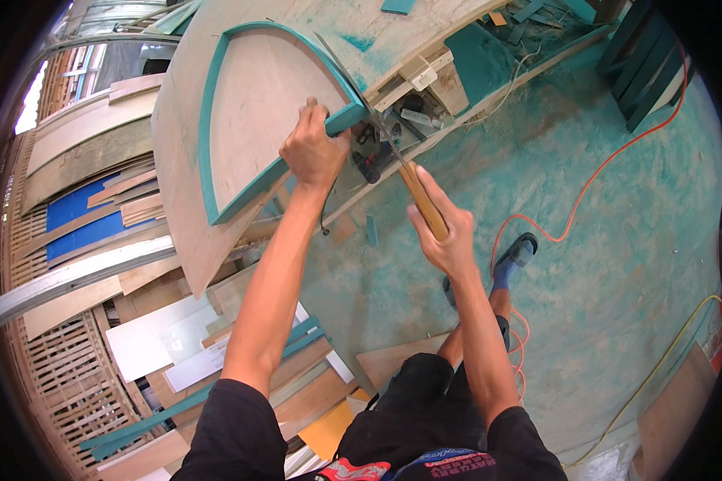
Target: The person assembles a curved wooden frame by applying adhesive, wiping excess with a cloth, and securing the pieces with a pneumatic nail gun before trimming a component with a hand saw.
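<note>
A teal frame of thin board strips (207, 144), arched at its far end, lies on a pale wooden bench top (176, 120). My left hand (314, 148) is closed around the frame's near right part, beside its corner. My right hand (449, 236) grips a handsaw by its long wooden handle (425, 202). The saw's thin metal blade (385, 132) runs up and left, right by the frame's corner. From this view I cannot tell whether the teeth touch the frame.
Below the bench edge, a shelf holds tools, among them a cordless drill (367, 167). An orange hose (573, 212) snakes over the teal-dusted floor (602, 272) past my foot. Planks and board offcuts (112, 200) are stacked at the left. Teal panels (646, 64) lean at the far right.
</note>
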`<state>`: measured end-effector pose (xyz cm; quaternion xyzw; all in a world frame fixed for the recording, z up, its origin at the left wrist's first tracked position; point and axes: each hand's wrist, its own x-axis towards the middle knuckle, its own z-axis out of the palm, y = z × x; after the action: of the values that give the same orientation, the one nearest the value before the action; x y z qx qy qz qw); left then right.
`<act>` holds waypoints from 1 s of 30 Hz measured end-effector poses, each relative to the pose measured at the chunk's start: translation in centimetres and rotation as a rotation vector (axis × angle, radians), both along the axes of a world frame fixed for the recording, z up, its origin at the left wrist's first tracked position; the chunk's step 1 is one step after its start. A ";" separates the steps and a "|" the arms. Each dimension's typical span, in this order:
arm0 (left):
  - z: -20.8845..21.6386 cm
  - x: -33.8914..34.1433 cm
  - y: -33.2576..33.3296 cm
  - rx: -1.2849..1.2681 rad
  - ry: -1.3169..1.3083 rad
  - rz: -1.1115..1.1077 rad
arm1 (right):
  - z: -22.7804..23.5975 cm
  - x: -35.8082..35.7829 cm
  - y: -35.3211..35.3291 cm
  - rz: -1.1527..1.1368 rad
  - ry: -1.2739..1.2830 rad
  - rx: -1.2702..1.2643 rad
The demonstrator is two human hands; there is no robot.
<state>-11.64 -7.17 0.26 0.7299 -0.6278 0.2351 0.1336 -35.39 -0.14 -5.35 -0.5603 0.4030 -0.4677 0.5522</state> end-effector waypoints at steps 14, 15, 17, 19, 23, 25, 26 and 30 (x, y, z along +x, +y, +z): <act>0.1 0.0 0.1 0.019 -0.002 0.001 | -1.6 1.1 0.4 -0.050 -0.033 -0.066; -0.1 0.2 0.2 0.003 -0.015 -0.008 | -1.8 0.8 0.9 -0.060 -0.030 -0.100; -0.3 0.6 0.3 -0.030 -0.043 -0.027 | -2.4 0.0 1.9 -0.059 -0.040 -0.117; -0.3 0.4 0.0 -0.044 -0.043 -0.036 | -1.9 -0.1 1.7 -0.053 -0.036 -0.104; -0.3 0.3 -0.2 -0.025 -0.034 -0.029 | -1.6 1.6 -0.5 -0.023 -0.042 -0.044; -0.3 0.5 0.0 -0.042 -0.034 -0.036 | -1.8 1.2 0.1 -0.034 -0.042 -0.066; -0.4 0.6 0.2 -0.050 -0.034 -0.039 | -2.1 0.6 1.0 -0.052 -0.045 -0.105; -0.5 0.5 0.1 -0.044 -0.047 -0.027 | -1.9 0.5 0.4 -0.043 -0.045 -0.096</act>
<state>-11.16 -7.10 -0.19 0.7126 -0.6351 0.2642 0.1381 -34.86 0.23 -7.27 -0.5668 0.3796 -0.5107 0.5232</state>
